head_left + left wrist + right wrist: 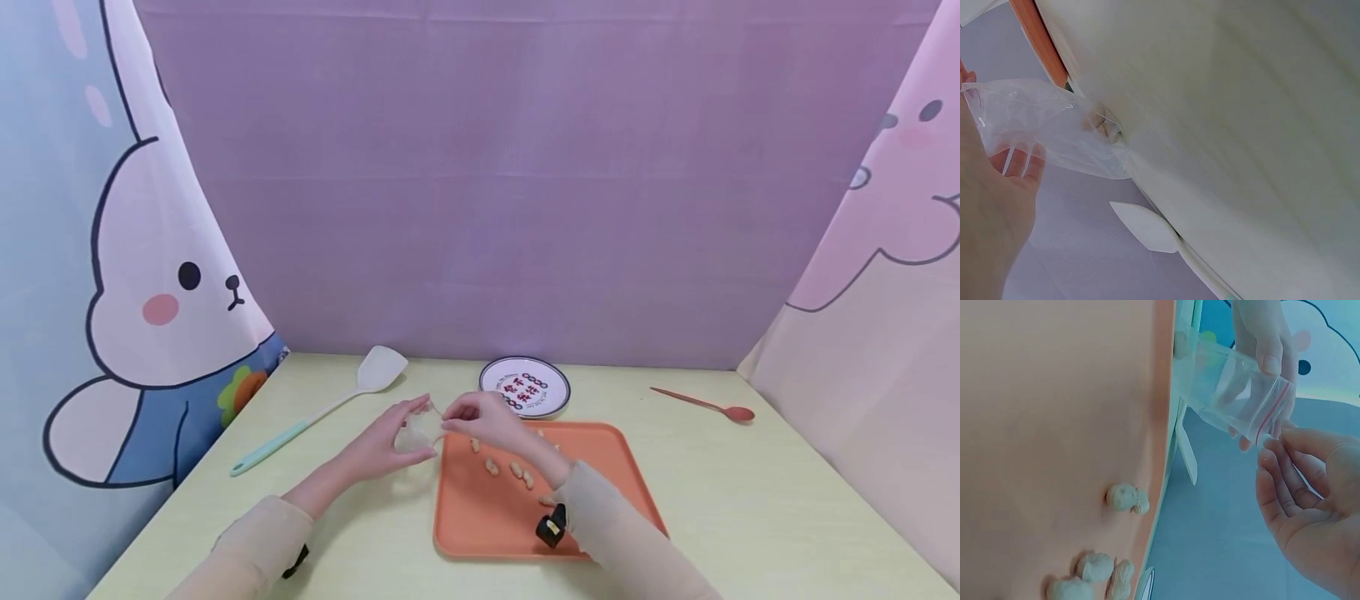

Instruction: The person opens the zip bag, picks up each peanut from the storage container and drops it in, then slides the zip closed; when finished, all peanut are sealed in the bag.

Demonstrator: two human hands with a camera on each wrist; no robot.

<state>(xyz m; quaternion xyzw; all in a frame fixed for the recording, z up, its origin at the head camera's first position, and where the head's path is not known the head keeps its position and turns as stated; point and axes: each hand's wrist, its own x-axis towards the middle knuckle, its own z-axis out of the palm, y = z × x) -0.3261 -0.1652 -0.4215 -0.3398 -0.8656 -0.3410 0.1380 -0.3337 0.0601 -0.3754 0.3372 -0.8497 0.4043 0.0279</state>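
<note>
Currently, both hands meet at a clear plastic bag (pixel 417 435), which hangs just left of the orange tray (pixel 480 527), above the counter (pixel 757 508). The left hand (pixel 378 443) has its thumb on one side of the bag and its fingers on the other, gripping it near the top. The right hand (pixel 491 420) pinches the bag's edge between thumb and forefinger, beside the red seal line (pixel 1271 415); its other fingers are bent. Something brownish sits in the bag's bottom, too blurred to name. Several peanuts (pixel 517 470) lie scattered on the tray. Just beyond the tray is a white plate (pixel 553 385) with red lettering and a dark rim. A spatula (pixel 381 371) with a pale green handle lies to the left, and a reddish spoon (pixel 738 413) lies well apart on the right.
</note>
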